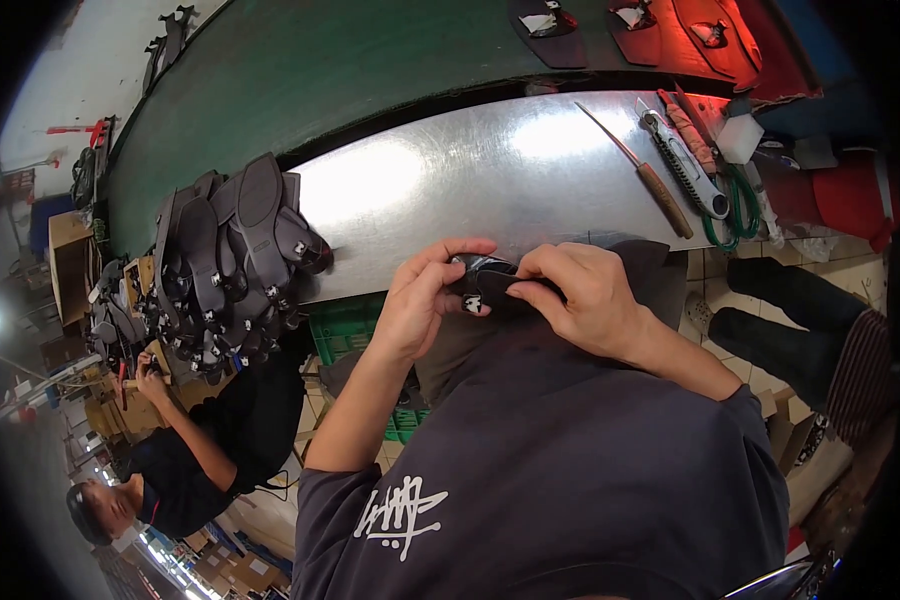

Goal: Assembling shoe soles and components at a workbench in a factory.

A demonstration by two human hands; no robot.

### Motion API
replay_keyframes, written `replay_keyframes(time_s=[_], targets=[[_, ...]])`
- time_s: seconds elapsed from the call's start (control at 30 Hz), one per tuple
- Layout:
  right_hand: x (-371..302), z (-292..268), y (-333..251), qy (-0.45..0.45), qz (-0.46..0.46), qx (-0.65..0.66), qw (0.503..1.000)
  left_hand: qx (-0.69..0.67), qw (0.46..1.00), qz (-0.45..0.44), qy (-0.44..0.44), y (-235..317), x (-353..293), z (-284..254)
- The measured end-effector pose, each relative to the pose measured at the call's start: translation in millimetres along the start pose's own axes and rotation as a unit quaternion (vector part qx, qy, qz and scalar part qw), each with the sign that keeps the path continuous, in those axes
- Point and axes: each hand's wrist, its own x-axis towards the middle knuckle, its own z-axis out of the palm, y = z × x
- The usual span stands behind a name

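Just in front of my body, at the near edge of the metal worktop, both hands hold a small dark shoe part [490,288] with a glossy black portion and a white mark. My left hand [410,298] grips its left side, thumb and fingers curled round it. The thumb and fingers of my right hand [582,295] pinch the dark flap on its right side. The fingers partly hide the piece, so its full shape cannot be made out. To the left lies a heap of grey, sole-shaped shoe parts [260,205] with small white marks.
On the metal worktop [450,180] lie a wooden-handled awl [660,198], a utility knife [685,160] and a green-handled tool [740,215]. Beyond, shoe parts [635,30] rest on a green belt [300,70]. A co-worker [185,455] sits at left; another person's legs [795,320] show at right.
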Motion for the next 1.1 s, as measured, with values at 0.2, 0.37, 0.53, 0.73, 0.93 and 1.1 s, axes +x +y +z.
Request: replay_keyframes(time_s=[0.2,0.37,0.53,0.73,0.93,1.1], targets=[[-4,9,-1,0.041,-0.027,-0.01,0.999,0.093,0.996,-0.011,0.01,-8,3,0],[-5,11,-3,0.043,0.008,0.002,0.999,0.116,0.993,-0.007,0.016,-8,0,4],[-7,12,2,0.017,0.05,0.022,0.998,0.132,0.991,-0.006,0.019,-12,-2,6],[-11,11,1,0.002,0.071,0.031,0.997,0.17,0.985,0.01,0.011,-16,-4,7],[-13,11,-2,-0.026,0.096,0.061,0.993,0.15,0.987,-0.01,0.047,-17,-4,5],[-9,6,-4,-0.054,0.119,0.078,0.988,0.114,0.991,0.005,0.073,-20,-3,4]])
